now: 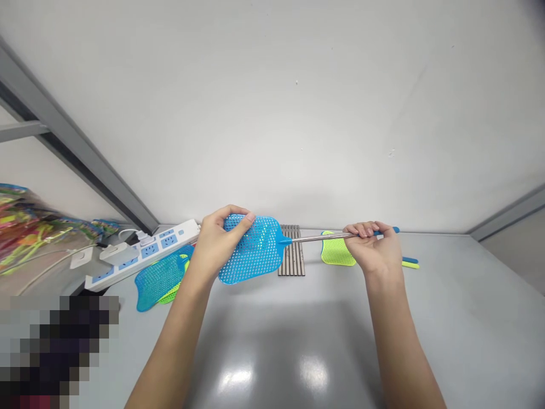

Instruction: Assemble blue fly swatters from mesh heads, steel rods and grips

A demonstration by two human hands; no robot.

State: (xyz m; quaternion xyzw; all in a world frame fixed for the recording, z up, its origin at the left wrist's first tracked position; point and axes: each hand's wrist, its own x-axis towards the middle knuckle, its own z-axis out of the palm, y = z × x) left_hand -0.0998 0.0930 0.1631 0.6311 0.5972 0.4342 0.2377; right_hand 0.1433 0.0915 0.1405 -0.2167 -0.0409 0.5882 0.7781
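Held level above the table is a blue fly swatter [258, 253] with a perforated head and a thin metal shaft. My left hand [219, 238] pinches the left side of its head, thumb on top. Fingers of my right hand [374, 244] wrap round the shaft near its blue-tipped end. Behind the shaft, several metal rods [292, 264] lie side by side on the table. A yellow-green swatter head [338, 253] rests near my right hand, and blue and yellow handle ends [410, 263] stick out beyond my wrist. Blue and green swatter heads [159, 278] lie left of my left forearm.
A white power strip [185, 232] with plugs and cables runs along the table's left side. Colourful plastic-wrapped items [25, 233] are piled at the far left. A pale wall [298, 130] rises behind the grey table [272, 335], and a grey metal frame [76, 125] stands at the left.
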